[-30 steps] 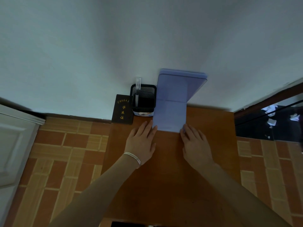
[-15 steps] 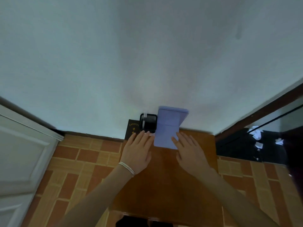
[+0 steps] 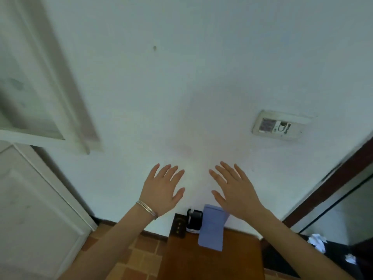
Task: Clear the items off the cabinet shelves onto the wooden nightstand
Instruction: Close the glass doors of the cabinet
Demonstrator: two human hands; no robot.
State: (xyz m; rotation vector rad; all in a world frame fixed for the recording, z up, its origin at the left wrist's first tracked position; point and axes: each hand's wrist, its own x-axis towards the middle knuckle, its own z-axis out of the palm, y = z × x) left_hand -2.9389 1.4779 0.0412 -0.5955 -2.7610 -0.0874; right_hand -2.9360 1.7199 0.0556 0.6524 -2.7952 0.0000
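The wooden nightstand (image 3: pixel 212 261) stands against the white wall at the bottom centre. On its back edge a lavender folded stand (image 3: pixel 212 231) leans on the wall, with a black mesh pen holder (image 3: pixel 194 220) to its left and a dark booklet (image 3: pixel 178 228) upright beside that. My left hand (image 3: pixel 163 188) and my right hand (image 3: pixel 235 189) are raised in front of the wall above these items, fingers spread, holding nothing. A thin bracelet circles my left wrist.
A white cabinet door (image 3: pixel 34 209) stands at the left, with an open white-framed panel (image 3: pixel 50 87) above it. A wall socket plate (image 3: pixel 279 127) sits at the upper right. A dark door frame (image 3: pixel 331 186) and crumpled paper (image 3: pixel 319 240) lie at the right. Brick-pattern floor tiles (image 3: pixel 139 257) surround the nightstand.
Both hands left the lavender stand and rose up in front of the wall, fingers spreading. The view tilted upward, so the nightstand items now sit low in the frame.
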